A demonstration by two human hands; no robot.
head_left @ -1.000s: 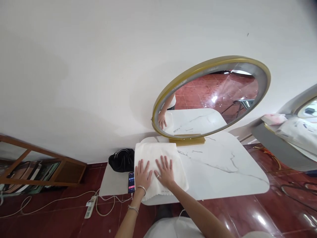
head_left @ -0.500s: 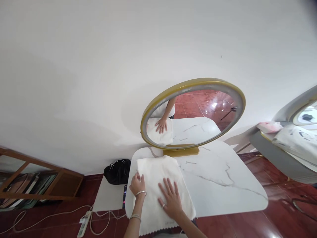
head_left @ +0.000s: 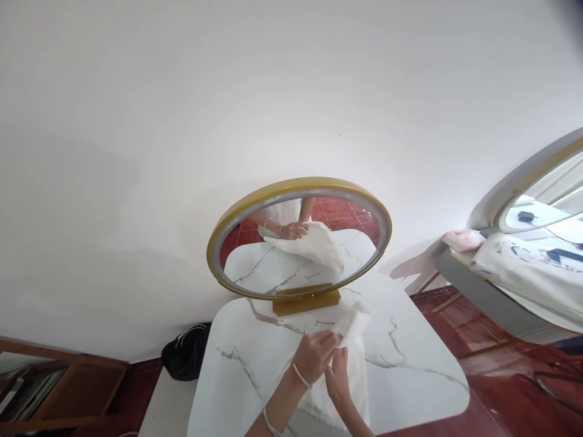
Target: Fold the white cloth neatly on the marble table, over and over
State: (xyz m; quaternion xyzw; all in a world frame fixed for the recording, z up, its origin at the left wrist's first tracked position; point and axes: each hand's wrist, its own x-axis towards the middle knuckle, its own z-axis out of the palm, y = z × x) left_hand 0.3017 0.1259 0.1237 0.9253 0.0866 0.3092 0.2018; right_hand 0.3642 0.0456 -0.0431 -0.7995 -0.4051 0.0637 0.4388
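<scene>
A white cloth (head_left: pixel 356 370) with a wavy edge is partly lifted over the marble-patterned table (head_left: pixel 419 388), its far corner raised and bunched. My left hand (head_left: pixel 315 355), with bands on the wrist, is closed on the cloth's upper edge. Right beside it, my right hand (head_left: pixel 337 379) pinches the same cloth just below. Behind the hands stands an oval gold-framed mirror (head_left: pixel 299 246) on a gold base (head_left: pixel 307 301), showing both hands and the cloth in reflection.
A black bag (head_left: pixel 186 352) sits on a low white surface at the left. Wooden shelving (head_left: pixel 82 388) holds items at the lower left. On the right, a second table (head_left: pixel 501 309) bears a pink-white packet (head_left: pixel 464 239), a printed white cloth (head_left: pixel 532 267) and another mirror (head_left: pixel 505 200).
Both hands have moved right and come together, lifting the cloth, which lay flat before. My right hand has gone from spread on the cloth to gripping it. The view has shifted.
</scene>
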